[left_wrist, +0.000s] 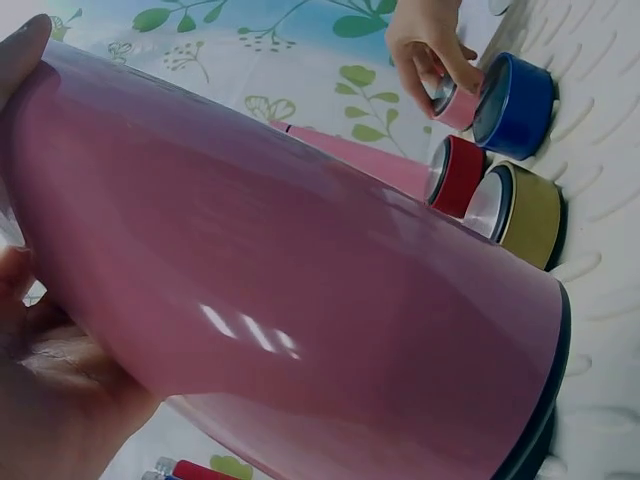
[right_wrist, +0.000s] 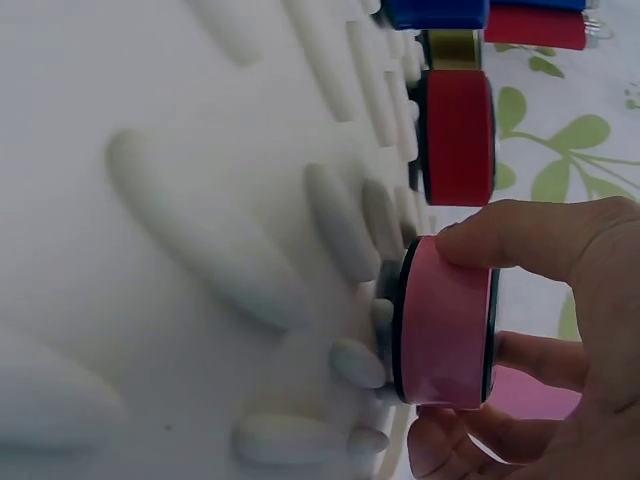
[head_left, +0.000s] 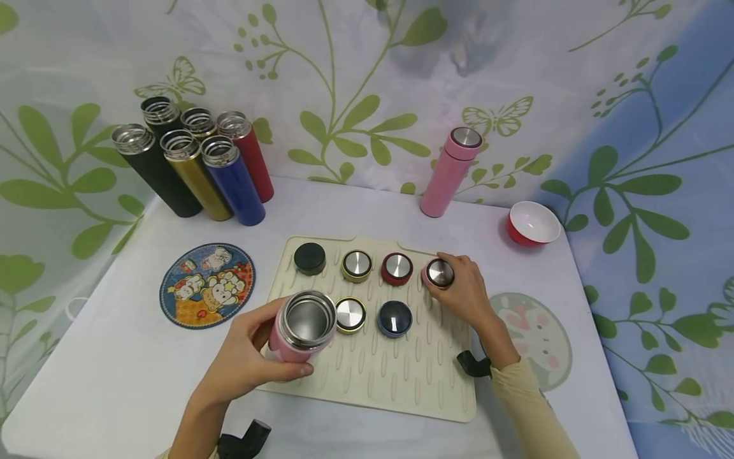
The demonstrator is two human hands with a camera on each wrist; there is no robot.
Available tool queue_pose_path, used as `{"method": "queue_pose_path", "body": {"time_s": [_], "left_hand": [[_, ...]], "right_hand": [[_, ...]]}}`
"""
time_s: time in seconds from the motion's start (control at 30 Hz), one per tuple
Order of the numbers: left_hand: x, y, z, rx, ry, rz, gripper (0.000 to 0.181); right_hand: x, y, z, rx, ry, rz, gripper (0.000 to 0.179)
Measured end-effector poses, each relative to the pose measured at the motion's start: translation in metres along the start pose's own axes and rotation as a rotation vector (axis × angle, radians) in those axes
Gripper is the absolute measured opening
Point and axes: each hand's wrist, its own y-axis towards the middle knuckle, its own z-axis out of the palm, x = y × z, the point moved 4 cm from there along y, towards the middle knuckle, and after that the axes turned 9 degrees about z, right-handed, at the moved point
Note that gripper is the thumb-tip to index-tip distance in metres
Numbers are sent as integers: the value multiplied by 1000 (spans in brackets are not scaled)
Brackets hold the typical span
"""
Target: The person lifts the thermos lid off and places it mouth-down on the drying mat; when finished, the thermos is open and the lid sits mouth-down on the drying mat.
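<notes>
My left hand point(head_left: 246, 360) grips a pink thermos bottle point(left_wrist: 300, 270) without its lid; its steel mouth faces up in the head view. The bottle is above the near left part of a cream ridged mat point(head_left: 401, 382). At the mat's far right, my right hand point(head_left: 467, 290) pinches a pink lid point(right_wrist: 445, 325) by its sides, at the mat's surface. More lids stand on the mat: a black lid point(head_left: 309, 259), a red lid point(head_left: 397, 268), a blue lid point(head_left: 394, 319), and two gold-rimmed lids, one far point(head_left: 357, 265) and one near point(head_left: 350, 315).
Several lidless bottles, among them a blue bottle point(head_left: 235, 185), cluster at the back left. A lidded pink bottle point(head_left: 447, 175) stands at the back, with a red and white bowl point(head_left: 533, 223) to its right. Round mats lie left point(head_left: 208, 287) and right point(head_left: 539, 338).
</notes>
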Motion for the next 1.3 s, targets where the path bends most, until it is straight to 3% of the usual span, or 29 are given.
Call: {"method": "queue_pose_path", "body": {"time_s": [0.33, 0.47, 0.6, 0.73, 0.87, 1.13, 1.3], "left_hand": [[0, 5, -5, -64, 78, 19, 74], [-3, 7, -9, -121, 137, 23, 74], [-9, 15, -15, -201, 171, 14, 75], [-13, 27, -24, -273, 202, 26, 76], [-17, 41, -34, -326, 262, 70, 75], [-19, 79, -61, -407, 594, 147, 72], [-9, 101, -78, -434, 687, 161, 68]], "right_hand": [[-7, -6, -4, 47, -8, 24, 84], [-10, -21, -14, 44, 23, 71, 90], [-7, -44, -20, -9, 43, 65, 80], [1, -67, -19, -47, 32, 13, 64], [9, -85, -15, -22, 16, 3, 54], [15, -102, -5, 64, -74, 22, 48], [16, -106, -2, 67, -100, 21, 47]]}}
